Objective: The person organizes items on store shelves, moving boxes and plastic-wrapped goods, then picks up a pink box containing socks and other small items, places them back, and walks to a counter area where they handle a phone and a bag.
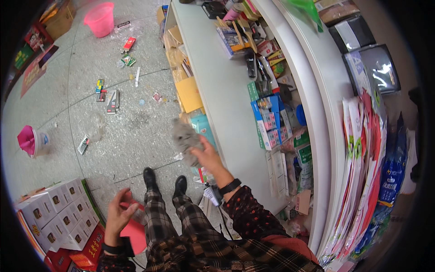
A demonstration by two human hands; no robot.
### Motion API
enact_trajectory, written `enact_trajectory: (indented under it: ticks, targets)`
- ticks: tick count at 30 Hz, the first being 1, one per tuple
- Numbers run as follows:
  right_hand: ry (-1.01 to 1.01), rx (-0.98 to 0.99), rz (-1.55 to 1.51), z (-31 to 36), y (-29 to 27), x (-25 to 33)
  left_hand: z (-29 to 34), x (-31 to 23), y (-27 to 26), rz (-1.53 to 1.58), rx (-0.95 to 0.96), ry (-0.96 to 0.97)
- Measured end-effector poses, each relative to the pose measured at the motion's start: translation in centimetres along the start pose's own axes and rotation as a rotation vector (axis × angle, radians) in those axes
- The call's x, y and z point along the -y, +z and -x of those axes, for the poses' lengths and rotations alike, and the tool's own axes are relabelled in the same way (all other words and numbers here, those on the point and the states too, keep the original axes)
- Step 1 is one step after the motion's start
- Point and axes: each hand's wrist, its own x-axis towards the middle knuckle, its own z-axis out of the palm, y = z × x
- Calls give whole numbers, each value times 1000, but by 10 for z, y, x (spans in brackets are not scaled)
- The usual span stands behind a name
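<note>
Pinching gray fuzzy bundle (183, 135) by edge, right hand (209, 157) seemingly leaves rest free; left hand (119, 213) empty, fingers spread.

A right hand (208, 156) holding a fuzzy grey bundle (185, 136) has a bare strip of long white shelf (219, 86) to pass over, bounded on the right by a blue-and-white carton of pink packs (272, 121) and dense clutter. Stacked white boxes (63, 211) crowd the left hand's (121, 209) left side; ahead, speckled grey floor (136, 124) opens toward small scattered cartons (113, 102) and a pink plastic bucket (99, 20).
</note>
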Motion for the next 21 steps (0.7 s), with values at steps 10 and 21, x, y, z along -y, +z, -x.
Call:
enact_trajectory:
  ticks: [10, 21]
  targets:
    - [-284, 286, 224, -7, 89, 66, -123, 12, -29, 1216, 1, -221]
    - [-98, -958, 906, -89, -205, -27, -171, 51, -179, 1097, -179, -248]
